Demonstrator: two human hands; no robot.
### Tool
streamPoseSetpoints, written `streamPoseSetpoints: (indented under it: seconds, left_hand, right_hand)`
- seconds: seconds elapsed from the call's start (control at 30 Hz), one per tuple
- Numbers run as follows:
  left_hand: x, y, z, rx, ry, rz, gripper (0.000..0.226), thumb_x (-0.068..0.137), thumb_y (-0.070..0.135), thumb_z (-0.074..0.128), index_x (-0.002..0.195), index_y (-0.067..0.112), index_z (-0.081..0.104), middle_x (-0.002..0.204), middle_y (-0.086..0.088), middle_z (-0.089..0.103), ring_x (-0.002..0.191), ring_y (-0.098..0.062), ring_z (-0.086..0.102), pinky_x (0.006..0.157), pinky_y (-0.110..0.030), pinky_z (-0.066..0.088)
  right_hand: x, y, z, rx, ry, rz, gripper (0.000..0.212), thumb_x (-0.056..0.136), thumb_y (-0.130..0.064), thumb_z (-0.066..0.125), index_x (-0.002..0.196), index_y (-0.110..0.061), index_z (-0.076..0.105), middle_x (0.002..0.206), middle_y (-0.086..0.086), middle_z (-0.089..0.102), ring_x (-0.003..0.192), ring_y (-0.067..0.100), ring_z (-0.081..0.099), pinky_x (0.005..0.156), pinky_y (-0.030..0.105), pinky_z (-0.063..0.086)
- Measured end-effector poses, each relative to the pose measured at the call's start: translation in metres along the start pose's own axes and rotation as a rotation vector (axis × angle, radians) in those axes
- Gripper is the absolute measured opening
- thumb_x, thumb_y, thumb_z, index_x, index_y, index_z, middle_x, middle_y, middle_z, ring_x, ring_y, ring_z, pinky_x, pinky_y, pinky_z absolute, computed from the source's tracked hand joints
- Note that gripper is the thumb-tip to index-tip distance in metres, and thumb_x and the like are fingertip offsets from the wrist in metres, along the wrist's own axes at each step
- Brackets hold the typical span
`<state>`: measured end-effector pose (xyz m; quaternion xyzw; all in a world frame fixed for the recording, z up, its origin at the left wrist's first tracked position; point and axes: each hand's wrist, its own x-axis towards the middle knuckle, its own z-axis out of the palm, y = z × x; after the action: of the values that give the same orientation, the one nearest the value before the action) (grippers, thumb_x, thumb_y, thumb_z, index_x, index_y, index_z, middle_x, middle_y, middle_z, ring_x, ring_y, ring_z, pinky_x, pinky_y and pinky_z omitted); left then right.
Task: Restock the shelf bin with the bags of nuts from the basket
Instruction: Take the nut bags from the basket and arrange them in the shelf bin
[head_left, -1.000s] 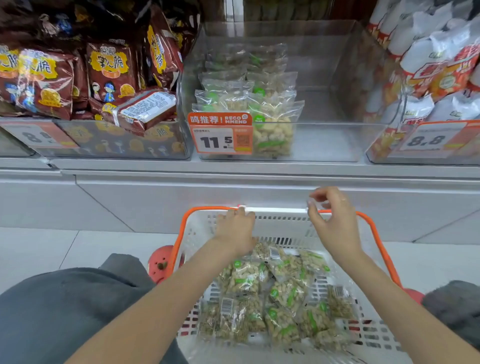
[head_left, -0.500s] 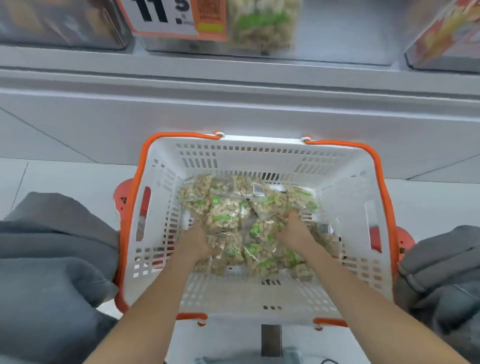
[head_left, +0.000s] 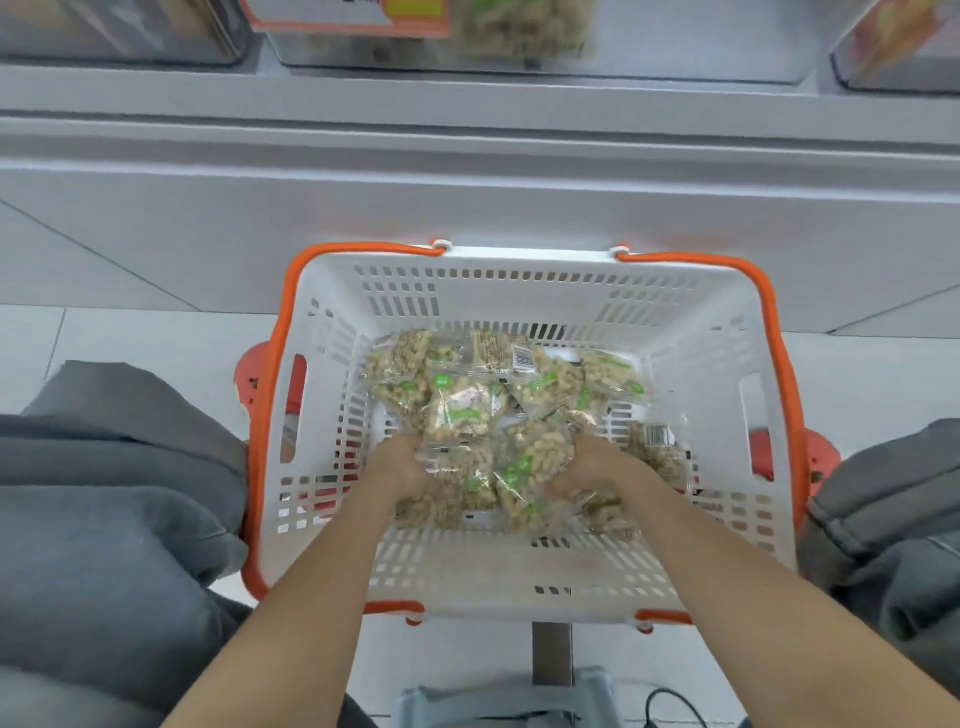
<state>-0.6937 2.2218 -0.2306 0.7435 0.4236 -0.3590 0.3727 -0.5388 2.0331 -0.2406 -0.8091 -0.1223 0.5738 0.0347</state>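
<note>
Since half a second ago both hands, left hand (head_left: 400, 467) and right hand (head_left: 597, 465), have closed in, pinching the clear crinkly bags of pale nuts (head_left: 483, 447) between them inside the white slotted plastic basket with orange rim (head_left: 519, 566), so the lift looks imminent

Glossy clear-plastic bags of nuts (head_left: 511, 415) in a matt perforated plastic basket (head_left: 519, 577).

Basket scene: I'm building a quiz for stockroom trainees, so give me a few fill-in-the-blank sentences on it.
1. The bags of nuts lie inside a white basket with an ____ rim.
2. The left hand and right hand both reach into the ____.
3. Each bag is clear with ____ markings.

Missing words: orange; basket; green
</note>
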Motion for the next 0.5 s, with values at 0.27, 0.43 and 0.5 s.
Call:
streamPoseSetpoints:
  seconds: [0.27, 0.43, 0.5]
  left_hand:
    - [-0.049, 0.029, -0.021, 0.327, 0.032, 0.277, 0.025, 0.075, -0.003, 0.065, 0.085, 0.016, 0.052, 0.1, -0.005, 0.054, 0.085, -0.017, 0.05, 0.058, -0.016, 0.037]
    - [-0.107, 0.081, -0.079, 0.348, 0.353, 0.511, 0.045, 0.08, 0.008, 0.067, 0.122, 0.025, 0.063, 0.127, -0.001, 0.061, 0.108, -0.019, 0.06, 0.077, -0.029, 0.052]
    - [-0.134, 0.101, -0.106, 0.357, 0.476, 0.622, 0.039, 0.084, 0.014, 0.066, 0.121, 0.026, 0.065, 0.122, -0.001, 0.066, 0.11, -0.019, 0.061, 0.088, -0.032, 0.051]
  right_hand:
    - [-0.07, -0.008, -0.019, 0.417, 0.099, -0.161, 0.098, 0.073, -0.029, 0.081, 0.149, -0.012, 0.022, 0.148, 0.008, 0.039, 0.115, 0.026, 0.053, 0.081, 0.034, 0.054]
    - [-0.147, -0.038, -0.092, 1.022, 0.05, -0.238, 0.043, 0.071, -0.034, 0.079, 0.105, -0.015, 0.063, 0.116, 0.004, 0.063, 0.096, 0.018, 0.06, 0.082, 0.031, 0.053]
    - [-0.187, -0.049, -0.117, 1.068, 0.01, -0.322, 0.037, 0.063, -0.038, 0.078, 0.091, -0.02, 0.063, 0.108, 0.002, 0.064, 0.097, 0.018, 0.061, 0.089, 0.037, 0.05]
